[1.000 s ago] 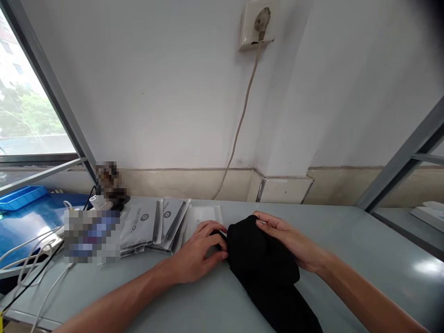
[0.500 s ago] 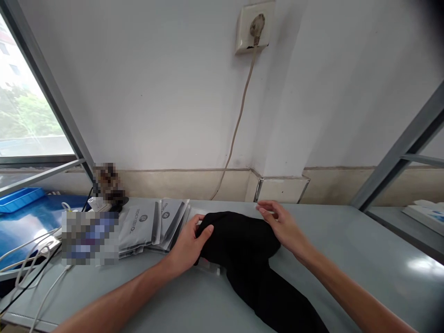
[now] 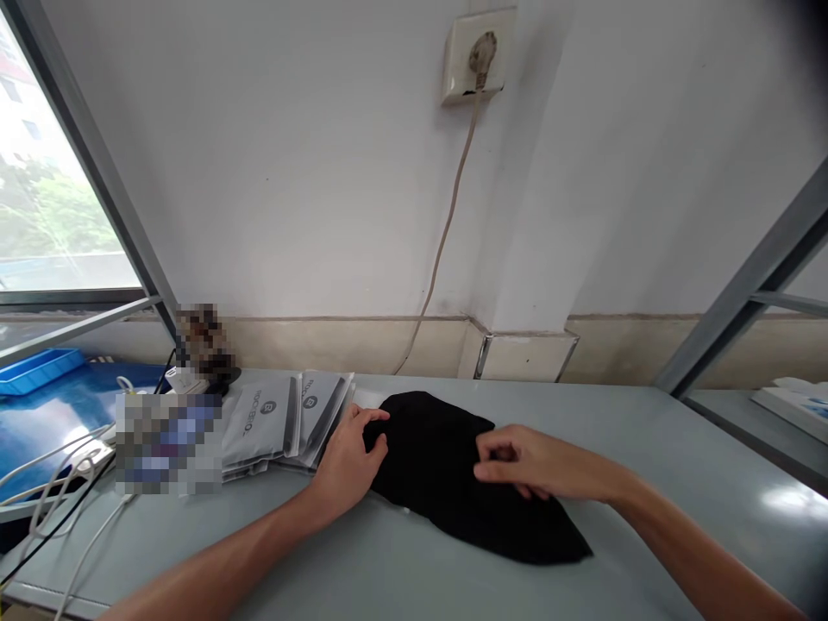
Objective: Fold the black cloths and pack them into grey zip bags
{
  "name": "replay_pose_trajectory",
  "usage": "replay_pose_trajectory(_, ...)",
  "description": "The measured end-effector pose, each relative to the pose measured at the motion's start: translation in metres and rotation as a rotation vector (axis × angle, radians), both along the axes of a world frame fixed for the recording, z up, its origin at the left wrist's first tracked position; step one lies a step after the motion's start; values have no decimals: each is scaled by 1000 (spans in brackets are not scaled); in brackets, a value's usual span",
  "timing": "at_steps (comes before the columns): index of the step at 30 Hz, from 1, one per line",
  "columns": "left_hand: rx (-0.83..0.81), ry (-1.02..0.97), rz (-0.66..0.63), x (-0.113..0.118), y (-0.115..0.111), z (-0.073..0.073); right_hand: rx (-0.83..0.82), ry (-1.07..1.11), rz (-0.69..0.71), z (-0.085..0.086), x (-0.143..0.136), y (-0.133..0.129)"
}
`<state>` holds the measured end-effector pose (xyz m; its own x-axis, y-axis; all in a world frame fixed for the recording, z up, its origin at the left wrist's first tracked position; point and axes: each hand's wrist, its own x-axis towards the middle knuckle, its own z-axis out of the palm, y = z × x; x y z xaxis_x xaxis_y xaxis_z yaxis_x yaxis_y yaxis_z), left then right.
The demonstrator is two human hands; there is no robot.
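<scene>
We have a limp black fabric piece (image 3: 427, 453) lying on the smooth grey table (image 3: 634, 448), to the right of the flat grey printed packets (image 3: 262, 423). Its long axis slants from the far left, by the packets, to the near right, away from them. The broad, rounded end faces the packets, and the narrow, pointed end aims toward us and to the right.

Our left hand (image 3: 349, 466) is between the packets and the fabric, at the rounded end. Its thumb and forefinger are curved but spread apart, with their tips at the fabric. Our right hand (image 3: 517, 466) is over the fabric, farther right of the packets, with its fingers curled; we cannot tell whether they pinch the cloth.

Just behind the rounded end, beside the packets, a pale flat sheet (image 3: 368, 398) partly shows. Left of the packets are a pixelated bluish item (image 3: 172, 440) and tangled white cables (image 3: 84, 466), and farther left is a shallow blue plastic tray (image 3: 42, 371). Above and to the right of the packets, a beige cable (image 3: 453, 207) hangs from a white wall socket (image 3: 464, 53). Well to their right is a flat white box (image 3: 793, 410).
</scene>
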<state>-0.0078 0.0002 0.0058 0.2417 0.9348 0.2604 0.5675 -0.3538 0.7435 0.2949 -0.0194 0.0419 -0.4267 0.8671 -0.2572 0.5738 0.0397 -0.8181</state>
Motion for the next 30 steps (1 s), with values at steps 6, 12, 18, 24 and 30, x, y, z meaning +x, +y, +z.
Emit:
replay_pose_trajectory(6, -34, 52, -118, 1, -4, 2, 468, -141, -547, -27, 21, 29)
replay_pose_trajectory(12, -113, 200, -413, 1, -14, 10, 720, -356, -619, -22, 3, 23)
replay_pose_trajectory(18, 162, 230, -317, 0, -9, 2, 479, -659, -389, -32, -23, 11)
replay_pose_trajectory(24, 185, 348, -338, -5, -6, -11, 505, -879, -265, -52, 16, 25)
replay_pose_trajectory(30, 186, 418, -412, -3, -10, 0, 640, -975, -353, -50, 41, 31)
